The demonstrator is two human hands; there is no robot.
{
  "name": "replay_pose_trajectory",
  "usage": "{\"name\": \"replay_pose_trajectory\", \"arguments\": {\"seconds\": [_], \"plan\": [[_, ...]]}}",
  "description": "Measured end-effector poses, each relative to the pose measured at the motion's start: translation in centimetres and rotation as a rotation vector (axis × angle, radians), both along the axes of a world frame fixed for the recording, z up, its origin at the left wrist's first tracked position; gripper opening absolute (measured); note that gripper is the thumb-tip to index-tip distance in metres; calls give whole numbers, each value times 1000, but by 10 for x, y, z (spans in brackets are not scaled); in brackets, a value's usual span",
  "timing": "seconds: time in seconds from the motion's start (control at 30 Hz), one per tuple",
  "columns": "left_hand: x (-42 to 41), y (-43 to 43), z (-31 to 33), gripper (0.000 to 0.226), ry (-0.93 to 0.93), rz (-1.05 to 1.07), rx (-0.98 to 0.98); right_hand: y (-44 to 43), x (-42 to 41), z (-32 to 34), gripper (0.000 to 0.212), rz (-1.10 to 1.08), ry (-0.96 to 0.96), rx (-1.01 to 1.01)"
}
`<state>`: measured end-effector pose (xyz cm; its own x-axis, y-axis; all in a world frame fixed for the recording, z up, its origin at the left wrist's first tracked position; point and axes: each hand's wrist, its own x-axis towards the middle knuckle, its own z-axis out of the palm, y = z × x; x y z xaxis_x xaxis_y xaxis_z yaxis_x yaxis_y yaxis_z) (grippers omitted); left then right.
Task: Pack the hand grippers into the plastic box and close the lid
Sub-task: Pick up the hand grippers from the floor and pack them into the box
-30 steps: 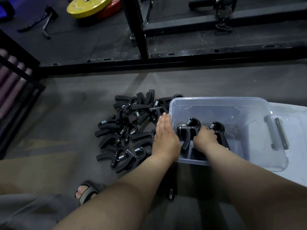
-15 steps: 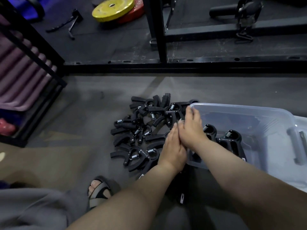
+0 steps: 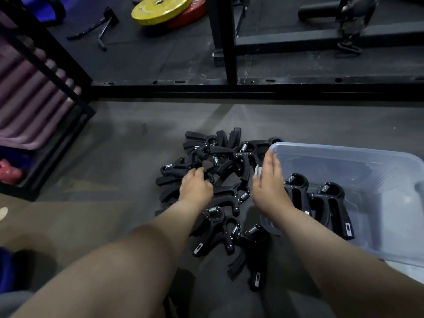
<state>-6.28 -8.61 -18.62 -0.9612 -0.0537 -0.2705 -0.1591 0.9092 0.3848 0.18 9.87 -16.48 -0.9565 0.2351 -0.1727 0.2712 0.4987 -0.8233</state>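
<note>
A heap of black hand grippers [image 3: 227,167] is seen on the floor just left of the plastic box [image 3: 344,150], which is left without its lid. Inside the box, near its left wall, two grippers [image 3: 304,198] are laid side by side. The right hand [image 3: 269,184] is held at the box's left wall, fingers straight and together, nothing grasped. The left hand [image 3: 195,188] is rested on the heap, fingers bent down onto it; whether one is gripped cannot be told. A yellow weight plate [image 3: 160,9] is seen far beyond the box, to its left.
</note>
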Motion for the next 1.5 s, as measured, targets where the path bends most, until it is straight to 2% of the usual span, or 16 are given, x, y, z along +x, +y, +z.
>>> {"name": "replay_pose_trajectory", "arguments": {"seconds": [0.3,0.4,0.5,0.57,0.67,0.77,0.9,1.0,1.13,1.2,1.3,1.4,1.5], "plan": [[-73,38,-4,61,108,-336,-146,0,1,-6,74,-15,18,0],[-82,52,-11,63,55,-332,-181,0,0,-8,74,-10,26,16],[-81,60,-19,62,14,-309,-329,1,0,-9,73,4,16,18],[-78,63,-22,55,-72,-259,-393,2,0,-9,73,7,5,6],[-63,62,-29,51,-238,-153,-369,3,1,-9,72,8,-1,7],[-41,63,-36,48,-296,-58,-253,2,1,-9,71,7,1,17],[-28,63,-27,34,-273,77,8,1,1,-7,72,-5,-11,13],[-26,51,-7,37,-173,12,4,1,2,-2,71,-7,-15,6],[-23,31,24,34,-82,122,86,3,2,2,70,13,-44,-6],[-20,27,42,29,-75,302,321,4,2,4,70,30,-63,-21],[-10,28,69,31,-210,530,758,10,2,6,71,69,-107,-38],[2,30,90,32,-265,547,926,19,7,9,69,137,-134,-47],[19,36,108,27,-212,464,996,25,17,15,72,201,-185,-72]]}}
